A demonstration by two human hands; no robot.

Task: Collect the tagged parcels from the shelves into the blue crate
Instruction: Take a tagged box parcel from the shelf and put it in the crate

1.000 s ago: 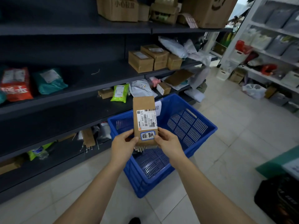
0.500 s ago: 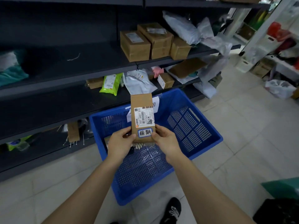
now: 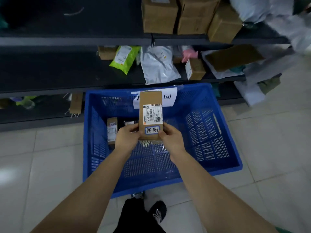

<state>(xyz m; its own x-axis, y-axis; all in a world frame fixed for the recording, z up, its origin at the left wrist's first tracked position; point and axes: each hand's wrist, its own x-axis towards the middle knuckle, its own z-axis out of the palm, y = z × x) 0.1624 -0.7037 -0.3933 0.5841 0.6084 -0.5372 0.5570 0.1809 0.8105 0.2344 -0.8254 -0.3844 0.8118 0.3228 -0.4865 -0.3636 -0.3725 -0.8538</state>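
Tagged parcel (image 3: 151,115) gripped at lower corners by left hand (image 3: 127,138) and right hand (image 3: 171,138), held upright above blue crate (image 3: 218,148).

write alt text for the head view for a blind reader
A left hand and a right hand hold a brown tagged parcel upright over a blue crate on a tiled floor. A small box sits inside the crate, and dark shelves behind it carry more parcels.
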